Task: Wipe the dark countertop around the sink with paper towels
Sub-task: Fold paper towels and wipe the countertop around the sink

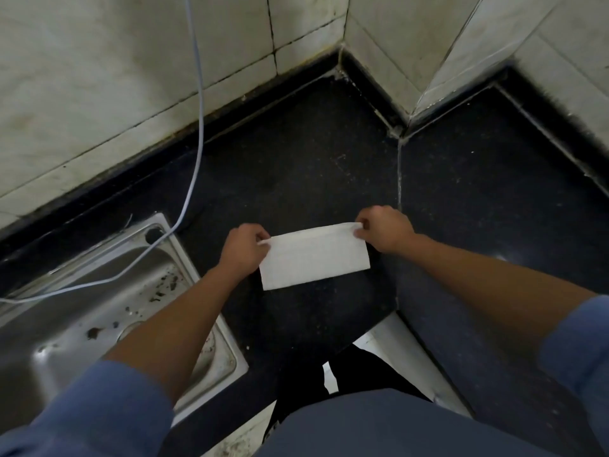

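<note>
A white folded paper towel (314, 258) hangs stretched between both hands above the dark countertop (296, 166). My left hand (244, 249) pinches its upper left corner. Its upper right corner is pinched by my right hand (384, 230). The towel's lower edge hangs free over the counter, just right of the steel sink (108, 291). The sink basin holds dark crumbs and stains.
A pale cable (197, 127) hangs down the tiled wall (99, 77) and runs across the sink. A tiled wall corner (408, 77) juts into the counter at the back. A seam (398, 179) splits the counter. The floor (389, 338) shows below the counter's front edge.
</note>
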Demonstrator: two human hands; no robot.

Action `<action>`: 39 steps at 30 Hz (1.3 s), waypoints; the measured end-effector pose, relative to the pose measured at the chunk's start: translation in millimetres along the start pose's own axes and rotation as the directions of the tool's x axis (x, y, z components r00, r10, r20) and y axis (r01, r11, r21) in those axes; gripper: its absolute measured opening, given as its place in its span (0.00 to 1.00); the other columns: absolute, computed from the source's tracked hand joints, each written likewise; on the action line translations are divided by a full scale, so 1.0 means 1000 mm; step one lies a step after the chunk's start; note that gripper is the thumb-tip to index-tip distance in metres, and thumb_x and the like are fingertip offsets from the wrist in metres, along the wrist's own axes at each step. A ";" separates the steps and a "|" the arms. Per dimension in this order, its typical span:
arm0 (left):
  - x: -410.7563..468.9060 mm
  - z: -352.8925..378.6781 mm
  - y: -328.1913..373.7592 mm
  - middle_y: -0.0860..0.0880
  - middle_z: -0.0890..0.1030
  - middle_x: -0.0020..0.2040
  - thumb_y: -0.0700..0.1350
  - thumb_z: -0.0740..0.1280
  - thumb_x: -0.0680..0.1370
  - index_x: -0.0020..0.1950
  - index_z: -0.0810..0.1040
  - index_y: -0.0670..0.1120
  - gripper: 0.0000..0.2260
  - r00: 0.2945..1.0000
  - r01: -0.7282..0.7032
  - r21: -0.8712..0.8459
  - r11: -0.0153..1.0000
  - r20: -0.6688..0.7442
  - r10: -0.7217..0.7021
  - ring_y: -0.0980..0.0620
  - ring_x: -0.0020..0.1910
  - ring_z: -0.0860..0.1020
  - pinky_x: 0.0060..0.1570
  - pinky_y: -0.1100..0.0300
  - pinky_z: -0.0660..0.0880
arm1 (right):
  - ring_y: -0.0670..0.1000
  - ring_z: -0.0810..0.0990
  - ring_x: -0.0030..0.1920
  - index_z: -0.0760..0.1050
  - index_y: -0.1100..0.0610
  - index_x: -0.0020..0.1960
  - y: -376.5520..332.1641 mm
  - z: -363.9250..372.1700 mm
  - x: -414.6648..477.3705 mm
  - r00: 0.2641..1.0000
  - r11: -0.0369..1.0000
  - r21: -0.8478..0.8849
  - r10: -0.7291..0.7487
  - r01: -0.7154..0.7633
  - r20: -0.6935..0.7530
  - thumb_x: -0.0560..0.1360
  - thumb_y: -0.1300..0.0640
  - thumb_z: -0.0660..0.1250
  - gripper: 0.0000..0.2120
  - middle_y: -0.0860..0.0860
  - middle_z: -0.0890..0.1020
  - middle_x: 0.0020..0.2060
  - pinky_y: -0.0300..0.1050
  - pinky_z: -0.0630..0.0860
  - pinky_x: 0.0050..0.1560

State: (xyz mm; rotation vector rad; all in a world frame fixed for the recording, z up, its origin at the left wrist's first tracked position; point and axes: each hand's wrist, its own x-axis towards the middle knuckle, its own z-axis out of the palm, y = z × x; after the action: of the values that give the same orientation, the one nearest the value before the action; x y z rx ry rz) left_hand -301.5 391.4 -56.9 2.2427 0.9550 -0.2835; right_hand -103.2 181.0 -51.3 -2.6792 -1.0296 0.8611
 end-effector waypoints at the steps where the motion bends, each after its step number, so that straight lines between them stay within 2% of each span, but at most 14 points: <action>1: 0.007 0.002 -0.001 0.46 0.82 0.45 0.39 0.69 0.73 0.48 0.82 0.44 0.05 1.000 0.027 0.021 0.999 0.008 -0.027 0.51 0.44 0.78 0.45 0.60 0.72 | 0.56 0.80 0.51 0.79 0.51 0.53 -0.002 0.002 0.006 1.000 1.000 -0.019 0.015 -0.015 0.001 0.74 0.51 0.67 0.09 0.52 0.82 0.50 0.46 0.72 0.45; 5: 0.022 0.015 -0.009 0.44 0.82 0.46 0.41 0.70 0.73 0.46 0.80 0.46 0.04 0.995 0.087 0.105 0.991 0.046 -0.092 0.47 0.46 0.79 0.47 0.54 0.77 | 0.56 0.79 0.49 0.75 0.52 0.55 -0.004 0.012 0.018 0.998 0.995 -0.073 0.063 -0.061 0.025 0.76 0.51 0.65 0.10 0.54 0.81 0.50 0.46 0.72 0.43; 8: 0.019 0.019 -0.012 0.44 0.80 0.48 0.44 0.69 0.73 0.49 0.77 0.46 0.06 0.995 0.099 0.143 0.985 -0.007 -0.099 0.44 0.48 0.78 0.43 0.55 0.74 | 0.56 0.79 0.48 0.72 0.53 0.58 -0.001 0.014 0.015 0.997 0.991 -0.116 0.071 -0.074 -0.027 0.76 0.49 0.65 0.12 0.53 0.80 0.50 0.46 0.72 0.41; 10: 0.011 0.017 -0.011 0.44 0.77 0.52 0.44 0.69 0.73 0.55 0.75 0.45 0.11 0.996 0.056 0.204 0.977 -0.076 -0.042 0.44 0.51 0.77 0.44 0.53 0.74 | 0.55 0.77 0.52 0.71 0.53 0.61 -0.002 0.012 0.007 0.993 0.985 -0.174 -0.003 -0.018 -0.122 0.76 0.51 0.65 0.15 0.53 0.77 0.53 0.47 0.72 0.42; 12: 0.000 0.016 -0.006 0.44 0.75 0.53 0.43 0.68 0.74 0.55 0.76 0.44 0.10 0.987 -0.052 0.247 0.968 -0.138 0.088 0.44 0.50 0.76 0.43 0.52 0.74 | 0.55 0.75 0.55 0.72 0.54 0.62 -0.009 0.014 -0.005 0.962 0.970 -0.211 -0.167 0.121 -0.216 0.76 0.53 0.65 0.15 0.53 0.75 0.55 0.48 0.72 0.41; 15: -0.023 0.028 0.009 0.46 0.76 0.51 0.44 0.65 0.76 0.52 0.77 0.45 0.07 0.968 -0.219 0.291 0.931 -0.057 0.246 0.45 0.47 0.77 0.43 0.53 0.73 | 0.55 0.76 0.53 0.75 0.54 0.56 -0.033 0.034 -0.026 0.920 0.913 -0.209 -0.378 0.352 -0.104 0.77 0.54 0.63 0.10 0.54 0.76 0.52 0.47 0.69 0.39; 18: -0.051 0.051 0.004 0.47 0.77 0.47 0.46 0.63 0.78 0.47 0.76 0.45 0.06 0.963 -0.270 0.303 0.914 0.070 0.261 0.46 0.45 0.77 0.40 0.54 0.71 | 0.55 0.76 0.51 0.75 0.56 0.51 -0.037 0.066 -0.039 0.920 0.896 -0.211 -0.386 0.390 0.064 0.78 0.51 0.61 0.10 0.53 0.77 0.49 0.47 0.68 0.38; 22: -0.075 0.069 -0.031 0.47 0.75 0.42 0.42 0.69 0.74 0.41 0.75 0.44 0.05 0.963 -0.265 0.225 0.938 0.004 0.271 0.46 0.41 0.76 0.31 0.54 0.74 | 0.53 0.78 0.42 0.77 0.55 0.41 0.011 0.070 -0.054 0.919 0.903 -0.247 -0.382 0.350 -0.095 0.76 0.48 0.59 0.14 0.51 0.77 0.40 0.43 0.68 0.28; 25: -0.076 0.069 -0.039 0.47 0.76 0.41 0.40 0.70 0.73 0.40 0.76 0.43 0.04 0.948 -0.293 0.235 0.927 -0.056 0.314 0.46 0.41 0.76 0.29 0.53 0.75 | 0.53 0.78 0.43 0.78 0.54 0.43 0.039 0.057 -0.062 0.940 0.921 -0.257 -0.327 0.294 -0.098 0.77 0.48 0.60 0.13 0.50 0.77 0.42 0.43 0.71 0.28; 28: -0.069 0.061 -0.035 0.46 0.77 0.41 0.39 0.69 0.72 0.40 0.78 0.42 0.01 0.914 -0.343 0.301 0.890 -0.111 0.390 0.45 0.40 0.76 0.30 0.54 0.75 | 0.51 0.76 0.49 0.78 0.52 0.47 0.034 0.048 -0.058 0.971 0.951 -0.226 -0.230 0.209 -0.072 0.77 0.46 0.62 0.11 0.49 0.76 0.46 0.44 0.72 0.37; 31: -0.058 0.050 -0.033 0.43 0.79 0.55 0.41 0.73 0.69 0.51 0.81 0.43 0.12 0.911 -0.353 0.425 0.833 -0.049 0.410 0.42 0.51 0.77 0.44 0.51 0.78 | 0.51 0.76 0.50 0.75 0.52 0.52 0.010 0.041 -0.045 0.991 0.999 -0.045 -0.014 0.008 -0.134 0.76 0.42 0.63 0.14 0.50 0.76 0.49 0.46 0.73 0.43; 34: -0.050 0.044 -0.036 0.44 0.67 0.72 0.47 0.68 0.75 0.67 0.74 0.47 0.20 0.947 -0.312 0.476 0.822 0.088 0.309 0.42 0.70 0.66 0.63 0.47 0.67 | 0.56 0.78 0.54 0.71 0.56 0.61 -0.013 0.040 -0.030 0.976 0.982 0.038 0.187 -0.184 -0.107 0.75 0.44 0.67 0.21 0.54 0.78 0.55 0.49 0.73 0.48; 36: -0.048 0.044 -0.038 0.46 0.62 0.75 0.49 0.65 0.77 0.71 0.69 0.48 0.22 0.953 -0.299 0.476 0.827 0.112 0.281 0.44 0.73 0.60 0.67 0.49 0.62 | 0.58 0.79 0.54 0.71 0.58 0.62 -0.021 0.039 -0.024 0.951 0.947 0.115 0.306 -0.299 -0.047 0.73 0.49 0.70 0.21 0.56 0.79 0.55 0.48 0.74 0.47; 39: -0.049 0.043 -0.038 0.45 0.64 0.74 0.48 0.66 0.77 0.69 0.71 0.47 0.21 0.954 -0.297 0.442 0.847 0.087 0.289 0.44 0.72 0.62 0.66 0.48 0.63 | 0.56 0.80 0.48 0.77 0.59 0.56 -0.023 0.032 -0.016 0.913 0.859 0.319 0.403 -0.400 0.059 0.72 0.56 0.70 0.14 0.56 0.81 0.52 0.46 0.75 0.44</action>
State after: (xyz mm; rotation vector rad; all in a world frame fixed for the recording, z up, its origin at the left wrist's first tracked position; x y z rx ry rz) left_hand -360.5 354.8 -86.1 2.7650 0.5563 -0.4187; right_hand -143.8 185.5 -62.5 -2.6323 -0.2774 0.9824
